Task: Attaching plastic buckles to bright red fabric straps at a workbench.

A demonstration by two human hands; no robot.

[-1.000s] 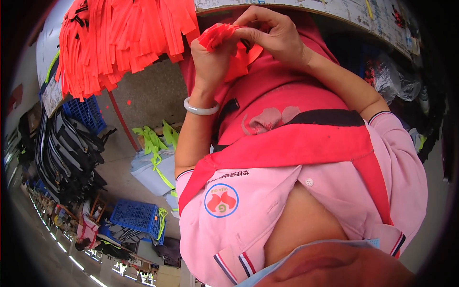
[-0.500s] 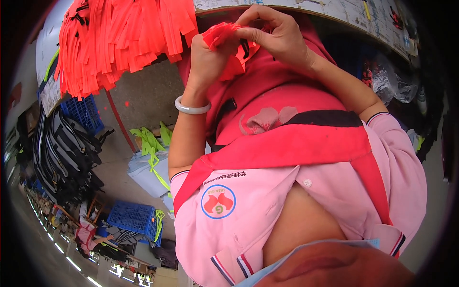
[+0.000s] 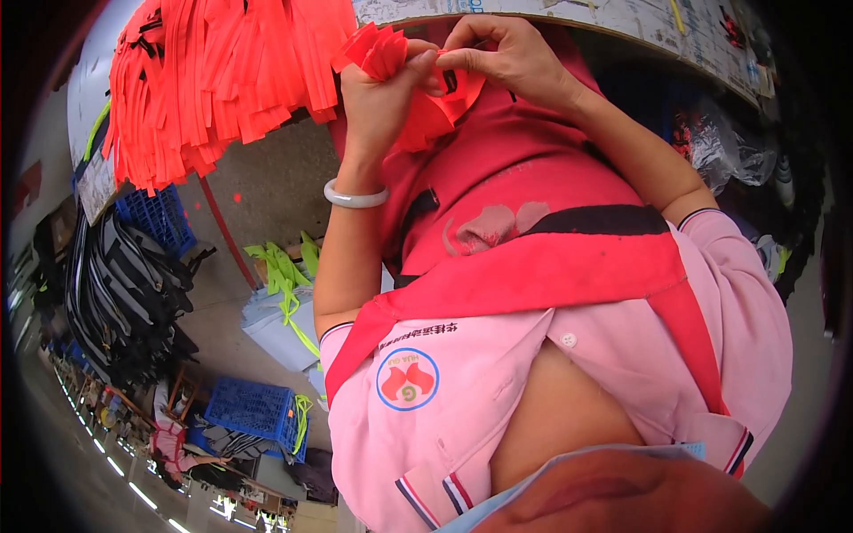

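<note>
My left hand (image 3: pixel 378 111) is closed around a bundle of bright orange-red fabric strips (image 3: pixel 380 51). Their folded ends fan out above the fist, and more of the strips hang below it over my red apron (image 3: pixel 533 169). My right hand (image 3: pixel 526 69) is beside it, thumb and forefinger pinched together on a small orange-red bit close to the left fingertips. Just what sits in that pinch is too small to make out. A small black piece (image 3: pixel 450 82) shows among the strips between the two hands.
A big heap of the same strips (image 3: pixel 222 80) hangs over the worktable edge at left. The worktable (image 3: pixel 613 19) runs along the top. Black straps (image 3: pixel 124 293), blue crates (image 3: pixel 253 409) and lime-green strips (image 3: pixel 284 275) lie lower left. Clear plastic (image 3: pixel 733 151) is at right. Another person (image 3: pixel 169 444) works in the distance.
My left hand has shifted slightly left, and the bundle's ends now spread out above it. My right fingers have drawn a little away from the bundle, still pinched.
</note>
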